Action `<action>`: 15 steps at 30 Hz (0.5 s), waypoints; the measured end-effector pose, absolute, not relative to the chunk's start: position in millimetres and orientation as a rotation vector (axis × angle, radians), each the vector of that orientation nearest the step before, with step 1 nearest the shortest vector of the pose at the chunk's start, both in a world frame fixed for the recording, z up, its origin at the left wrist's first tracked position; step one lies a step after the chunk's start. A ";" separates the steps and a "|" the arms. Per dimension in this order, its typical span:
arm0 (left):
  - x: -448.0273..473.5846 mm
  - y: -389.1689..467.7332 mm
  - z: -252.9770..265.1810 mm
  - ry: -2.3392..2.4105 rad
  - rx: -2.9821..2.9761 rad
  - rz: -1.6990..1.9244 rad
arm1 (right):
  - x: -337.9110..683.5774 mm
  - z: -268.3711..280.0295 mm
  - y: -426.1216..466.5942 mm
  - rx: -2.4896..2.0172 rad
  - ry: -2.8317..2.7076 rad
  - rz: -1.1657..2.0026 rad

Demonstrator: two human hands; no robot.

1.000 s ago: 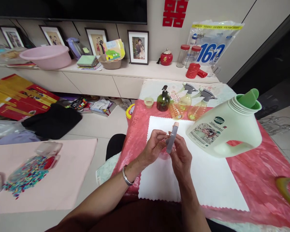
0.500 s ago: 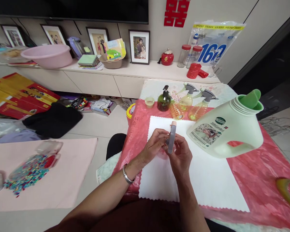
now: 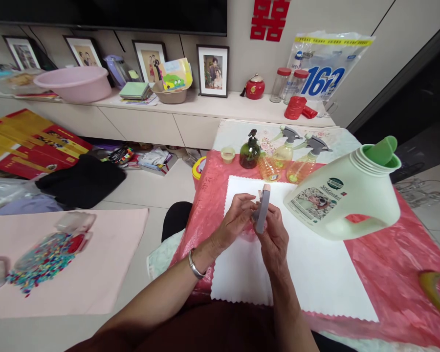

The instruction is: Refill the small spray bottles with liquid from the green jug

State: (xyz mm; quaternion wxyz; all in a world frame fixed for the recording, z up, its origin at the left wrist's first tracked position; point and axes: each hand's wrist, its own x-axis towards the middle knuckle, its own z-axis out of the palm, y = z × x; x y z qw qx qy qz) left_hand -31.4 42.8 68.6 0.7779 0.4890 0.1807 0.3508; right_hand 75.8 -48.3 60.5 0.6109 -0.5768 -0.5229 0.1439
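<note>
Over the white scalloped mat [image 3: 242,274], both my hands are closed around a spray bottle. Its grey trigger head [image 3: 264,211] has a pinkish nozzle end at the top, and a bit of the clear pink bottle [image 3: 248,234] shows beneath. My left hand [image 3: 236,220] grips the head from the left, thumb and fingers at its neck. From the right, my right hand [image 3: 275,237] wraps the head and neck, its thumb on the near side. The fingers hide most of the joint between head and bottle.
A large pale green detergent jug [image 3: 344,195] with a green cap in its mouth stands at right. Behind the mat are a dark green pump bottle [image 3: 250,155], two spray bottles [image 3: 302,166], an orange-tinted bottle [image 3: 269,168] and a small cup [image 3: 228,155]. Tape [image 3: 434,293] lies far right.
The spray head leans slightly more, its top shifted a little right. My fingers have shifted slightly around it, and both hands keep their hold.
</note>
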 end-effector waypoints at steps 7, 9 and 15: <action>-31.8 42.5 70.0 0.378 0.996 0.717 | 75.1 66.3 -42.2 -1.335 -1.248 0.128; -32.3 43.7 68.0 0.357 0.995 0.706 | 73.9 65.9 -41.1 -1.353 -1.250 0.052; -33.3 45.4 72.5 0.442 1.042 0.693 | 70.1 57.0 -39.1 -1.337 -1.137 0.095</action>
